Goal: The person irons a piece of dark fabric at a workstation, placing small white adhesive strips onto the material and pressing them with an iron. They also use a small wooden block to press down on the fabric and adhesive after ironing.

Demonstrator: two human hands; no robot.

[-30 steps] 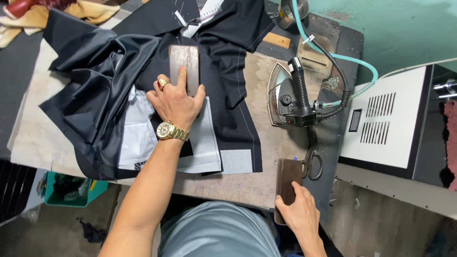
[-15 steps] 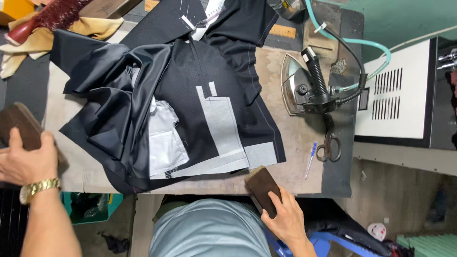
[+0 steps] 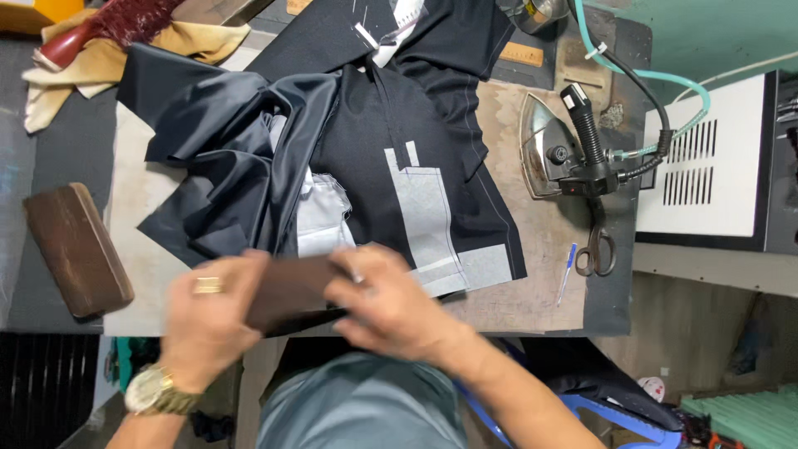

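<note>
Both hands meet at the table's front edge, blurred by motion. My left hand (image 3: 208, 320), with a gold ring and a gold watch, grips the left end of a dark brown wooden block (image 3: 291, 291). On the block's right end lies my right hand (image 3: 391, 303). The block is over the near hem of a black garment (image 3: 366, 125), which is spread on the table with grey-white interfacing strips (image 3: 424, 212) showing. A second brown wooden block (image 3: 79, 249) lies alone on the table's left side, apart from both hands.
A steam iron (image 3: 553, 154) with a black handle and a teal hose rests at the right, with scissors (image 3: 597, 249) and a blue pen (image 3: 568, 270) below it. A white vented machine (image 3: 715, 175) stands far right. Yellow cloth (image 3: 100, 58) lies at the back left.
My left hand has let go of its block on the left side and come to the middle. My right hand has carried the other block from the right front edge to meet it.
</note>
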